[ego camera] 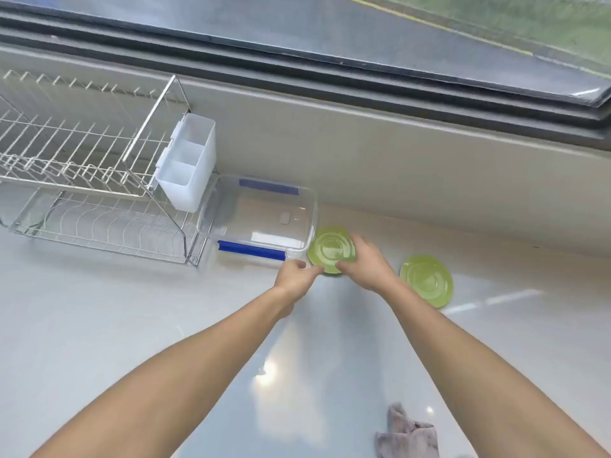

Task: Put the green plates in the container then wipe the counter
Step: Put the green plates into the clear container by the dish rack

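A green plate (330,247) sits tilted right beside the clear container (261,219) with blue clips. My right hand (365,262) grips its right and front rim. My left hand (297,277) pinches the plate's front-left edge with its fingertips. A second green plate (426,280) lies flat on the white counter (132,309) to the right, untouched. The container stands open with nothing in it, against the back wall. A grey cloth (406,434) lies crumpled on the counter near the bottom edge, by my right forearm.
A wire dish rack (76,166) with a white plastic cutlery holder (186,163) stands left of the container. A window sill and dark window frame (363,84) run along the back. The counter is glossy and stretches in front and to the right.
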